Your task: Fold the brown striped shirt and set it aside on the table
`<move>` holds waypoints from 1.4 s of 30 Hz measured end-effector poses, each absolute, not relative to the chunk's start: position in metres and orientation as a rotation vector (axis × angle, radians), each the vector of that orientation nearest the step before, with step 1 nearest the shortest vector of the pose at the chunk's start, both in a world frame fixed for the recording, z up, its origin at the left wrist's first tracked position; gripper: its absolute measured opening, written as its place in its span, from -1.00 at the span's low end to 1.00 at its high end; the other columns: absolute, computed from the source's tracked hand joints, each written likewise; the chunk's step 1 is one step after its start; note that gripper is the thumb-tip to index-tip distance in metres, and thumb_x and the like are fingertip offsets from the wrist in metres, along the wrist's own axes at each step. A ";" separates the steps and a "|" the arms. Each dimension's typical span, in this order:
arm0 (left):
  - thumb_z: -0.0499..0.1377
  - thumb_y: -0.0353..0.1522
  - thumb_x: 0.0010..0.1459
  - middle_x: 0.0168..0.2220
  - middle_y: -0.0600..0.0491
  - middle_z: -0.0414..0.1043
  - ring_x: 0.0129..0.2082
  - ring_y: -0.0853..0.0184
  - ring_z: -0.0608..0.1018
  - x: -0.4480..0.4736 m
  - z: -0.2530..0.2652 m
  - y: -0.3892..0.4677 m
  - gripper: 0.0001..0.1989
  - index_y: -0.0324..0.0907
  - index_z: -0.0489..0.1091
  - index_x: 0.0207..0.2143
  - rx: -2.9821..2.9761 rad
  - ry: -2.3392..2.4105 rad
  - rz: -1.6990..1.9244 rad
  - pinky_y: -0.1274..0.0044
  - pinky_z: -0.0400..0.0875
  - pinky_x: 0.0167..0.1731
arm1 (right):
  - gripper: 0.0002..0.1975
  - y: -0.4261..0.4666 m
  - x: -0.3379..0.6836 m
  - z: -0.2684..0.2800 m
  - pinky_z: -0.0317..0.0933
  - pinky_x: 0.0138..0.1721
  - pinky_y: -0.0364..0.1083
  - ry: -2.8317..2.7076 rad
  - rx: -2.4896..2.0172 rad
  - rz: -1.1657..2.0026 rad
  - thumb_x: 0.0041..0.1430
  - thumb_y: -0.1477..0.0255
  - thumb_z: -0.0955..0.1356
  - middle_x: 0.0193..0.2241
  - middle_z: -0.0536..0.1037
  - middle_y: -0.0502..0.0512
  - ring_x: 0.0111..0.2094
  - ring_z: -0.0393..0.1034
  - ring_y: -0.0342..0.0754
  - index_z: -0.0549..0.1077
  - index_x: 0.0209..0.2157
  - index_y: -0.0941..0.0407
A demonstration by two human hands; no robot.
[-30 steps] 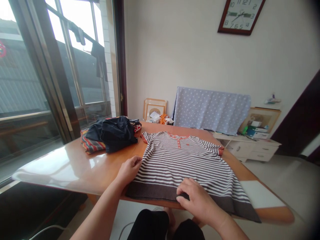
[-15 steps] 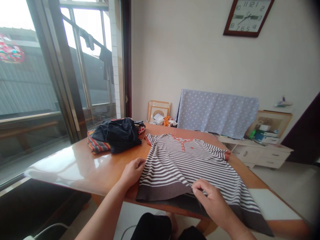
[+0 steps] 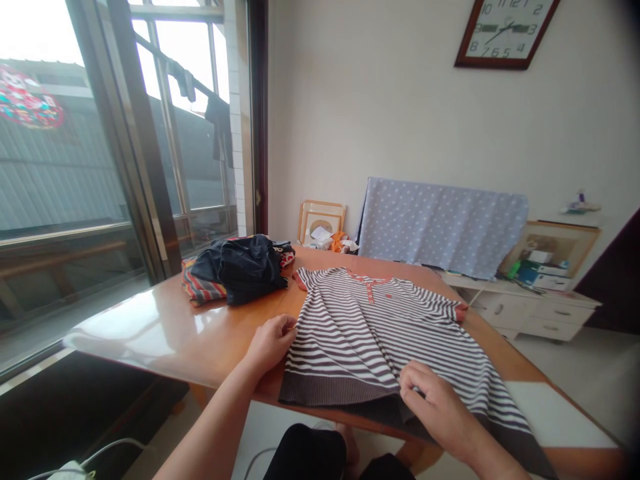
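Observation:
A short-sleeved striped shirt (image 3: 350, 333) lies spread on the wooden table (image 3: 235, 333), its orange-trimmed collar pointing away from me. The dark ribbed hem hangs at the table's near edge. My left hand (image 3: 274, 340) is closed at the shirt's left side, its fingertips pinching the side edge. Lower and to the right, my right hand (image 3: 433, 403) pinches the front layer of the hem, which is raised a little so the dark back layer shows underneath. Folds run from this pinch up toward the chest.
A pile of clothes (image 3: 237, 270), dark on top with striped cloth below, sits at the table's far left. Behind stands something draped with a blue dotted cloth (image 3: 440, 223), beside a white cabinet (image 3: 530, 310). Glass doors are on the left; my legs (image 3: 310, 453) are below the table edge.
My right hand has shifted slightly right with the hem, and the folds across the shirt front have grown longer and sharper. The left hand stays at the side edge. The view has shifted slightly.

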State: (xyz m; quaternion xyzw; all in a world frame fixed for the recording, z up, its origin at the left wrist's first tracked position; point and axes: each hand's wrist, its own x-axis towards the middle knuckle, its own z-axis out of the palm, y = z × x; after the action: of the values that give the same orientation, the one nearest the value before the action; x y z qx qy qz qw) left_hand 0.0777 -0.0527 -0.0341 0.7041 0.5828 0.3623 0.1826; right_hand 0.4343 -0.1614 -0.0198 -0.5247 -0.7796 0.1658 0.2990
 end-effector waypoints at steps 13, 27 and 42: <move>0.12 -0.49 0.06 -0.17 0.00 0.49 -0.13 0.22 0.47 0.075 -0.040 -0.046 -0.76 -0.09 0.54 -0.29 2.255 1.697 0.892 0.46 0.27 -0.10 | -0.76 -0.164 0.431 -0.025 0.23 -0.08 -0.05 -2.073 -1.356 0.524 0.28 0.40 0.25 -0.27 0.52 0.07 -0.16 0.38 0.00 0.34 -0.49 0.07; 0.11 -0.35 0.11 -0.30 -0.04 0.56 -0.28 0.21 0.54 0.077 -0.027 0.001 -0.83 -0.12 0.52 -0.37 2.105 1.741 0.774 0.49 0.28 -0.31 | -0.69 -0.139 0.443 -0.048 0.22 -0.28 -0.13 -1.889 -1.461 0.448 0.37 0.22 0.21 -0.42 0.46 0.02 -0.33 0.35 -0.04 0.40 -0.39 0.05; 0.15 -0.31 0.09 0.01 -0.12 0.56 -0.01 0.08 0.58 0.094 -0.022 0.122 -0.65 -0.05 0.45 -0.04 1.960 2.113 0.578 0.41 0.39 -0.16 | -0.62 -0.120 0.456 -0.064 0.22 -0.35 -0.17 -1.807 -1.632 0.429 0.36 0.13 0.15 -0.49 0.51 0.00 -0.42 0.38 -0.06 0.37 -0.40 0.03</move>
State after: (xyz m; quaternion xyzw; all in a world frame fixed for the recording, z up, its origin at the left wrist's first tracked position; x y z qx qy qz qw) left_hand 0.0944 0.1225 -0.0219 0.6633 0.7153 0.1955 0.1010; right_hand 0.4556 -0.1203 -0.0640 -0.6235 -0.6904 0.1638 0.3283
